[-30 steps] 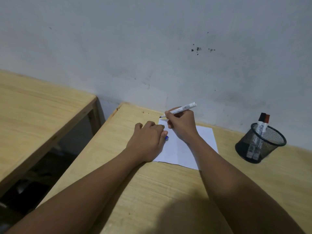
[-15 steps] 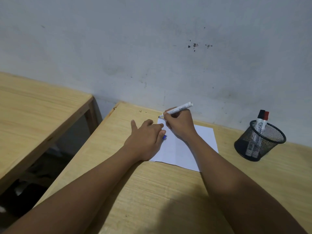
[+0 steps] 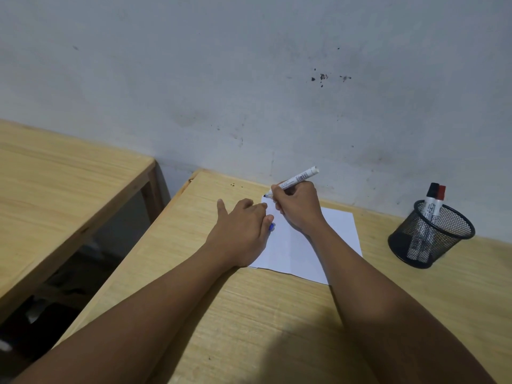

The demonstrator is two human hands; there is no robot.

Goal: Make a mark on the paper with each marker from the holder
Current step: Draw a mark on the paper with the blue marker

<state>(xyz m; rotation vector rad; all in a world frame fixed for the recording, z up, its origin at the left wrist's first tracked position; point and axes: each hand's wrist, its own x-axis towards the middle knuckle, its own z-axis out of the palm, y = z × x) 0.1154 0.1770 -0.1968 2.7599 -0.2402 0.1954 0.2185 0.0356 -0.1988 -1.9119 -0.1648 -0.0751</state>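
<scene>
A slim white uncapped marker (image 3: 297,178) slants from the gripping fingers, dark tip touching the flat white paper sheet's (image 3: 336,231) far corner.

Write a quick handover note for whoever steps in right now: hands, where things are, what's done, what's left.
Right hand grips the uncapped white marker, tip at the paper's far left corner.
Left hand rests on the paper's left edge, with a blue cap showing under its fingers.
Mesh holder stands to the right on the table, with a black-capped marker and a red-capped marker inside.
Done: one marker out and uncapped; no mark visible yet.
Left: mark, recap, then the other two.
</scene>
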